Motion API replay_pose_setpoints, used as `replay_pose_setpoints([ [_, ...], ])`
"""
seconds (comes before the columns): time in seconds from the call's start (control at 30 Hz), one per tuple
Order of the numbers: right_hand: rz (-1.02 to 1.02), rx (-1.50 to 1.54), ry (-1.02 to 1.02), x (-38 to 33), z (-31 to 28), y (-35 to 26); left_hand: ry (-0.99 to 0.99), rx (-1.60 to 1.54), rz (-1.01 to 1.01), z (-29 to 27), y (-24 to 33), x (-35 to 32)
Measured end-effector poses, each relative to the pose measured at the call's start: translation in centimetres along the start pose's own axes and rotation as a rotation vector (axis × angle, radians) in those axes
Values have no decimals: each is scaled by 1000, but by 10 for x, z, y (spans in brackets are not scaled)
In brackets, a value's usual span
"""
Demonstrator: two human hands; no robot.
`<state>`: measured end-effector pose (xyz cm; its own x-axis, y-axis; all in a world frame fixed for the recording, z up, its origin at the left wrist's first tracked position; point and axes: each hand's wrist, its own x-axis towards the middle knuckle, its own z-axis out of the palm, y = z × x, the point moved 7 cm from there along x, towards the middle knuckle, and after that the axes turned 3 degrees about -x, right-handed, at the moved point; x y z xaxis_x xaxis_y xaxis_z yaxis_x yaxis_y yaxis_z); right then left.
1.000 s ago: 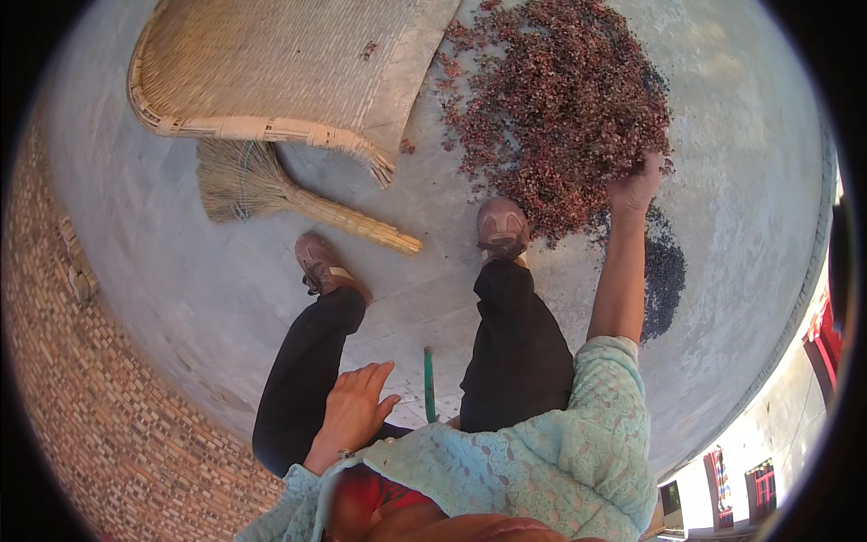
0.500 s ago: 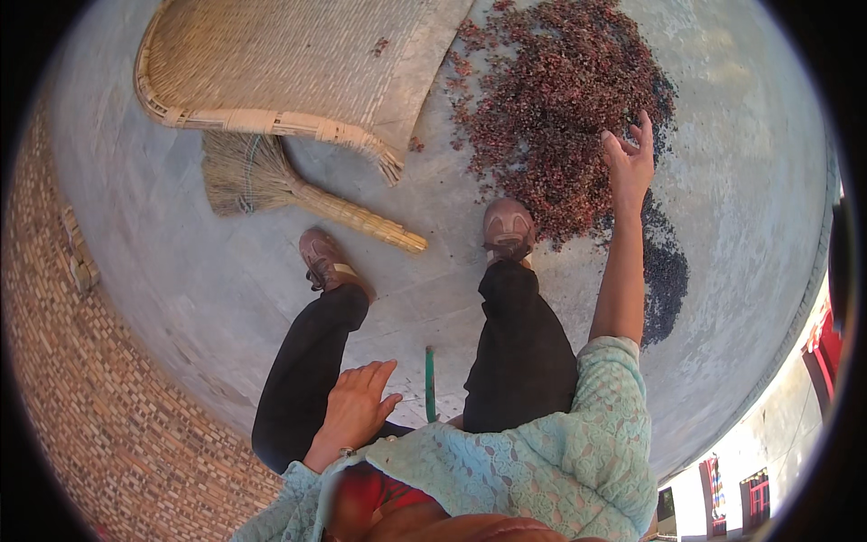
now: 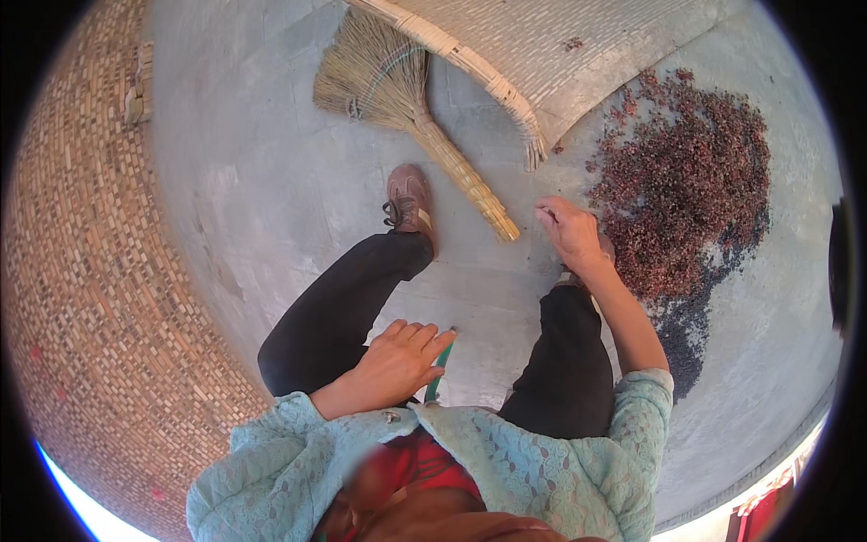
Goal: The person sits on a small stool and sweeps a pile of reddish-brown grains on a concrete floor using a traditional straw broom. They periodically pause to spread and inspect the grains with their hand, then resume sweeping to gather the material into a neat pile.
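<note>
My right hand (image 3: pixel 569 233) hovers over the grey floor at the near-left edge of a pile of small reddish-brown dried bits (image 3: pixel 695 190). Its fingers are bunched and point down; whether they hold anything is hidden. It is just right of the handle end of a straw broom (image 3: pixel 424 117) lying on the floor. My left hand (image 3: pixel 397 359) rests flat on my left thigh with its fingers apart and holds nothing. A thin green strip (image 3: pixel 437 372) shows beside it, between my legs in dark trousers.
A large woven flat basket (image 3: pixel 560 63) lies at the top, its rim over the broom's head. My left shoe (image 3: pixel 408 199) stands on the concrete floor (image 3: pixel 262 181). Brick paving (image 3: pixel 81 271) curves along the left. Darker bits (image 3: pixel 686 334) trail below the pile.
My right hand has drawn back out of the pile toward my right knee, and its spread fingers have bunched. The view has swung right, so the broom and basket now sit higher and more central.
</note>
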<state>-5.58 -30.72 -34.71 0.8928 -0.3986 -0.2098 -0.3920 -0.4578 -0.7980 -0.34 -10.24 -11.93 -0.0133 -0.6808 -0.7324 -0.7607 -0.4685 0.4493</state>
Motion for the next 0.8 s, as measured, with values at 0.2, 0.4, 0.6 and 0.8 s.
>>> replay_pose_setpoints([
  [0.2,-147,-286,-202,37,96,-35,95,-17,40,4,-1,-10],
  [0.4,149,-134,-396,44,133,-3,117,-25,25,5,-2,-22],
  [0.6,289,-157,-523,20,101,11,232,61,63,4,1,-30],
  [0.8,234,-198,-567,-24,48,-9,238,73,11,-3,0,-27],
])
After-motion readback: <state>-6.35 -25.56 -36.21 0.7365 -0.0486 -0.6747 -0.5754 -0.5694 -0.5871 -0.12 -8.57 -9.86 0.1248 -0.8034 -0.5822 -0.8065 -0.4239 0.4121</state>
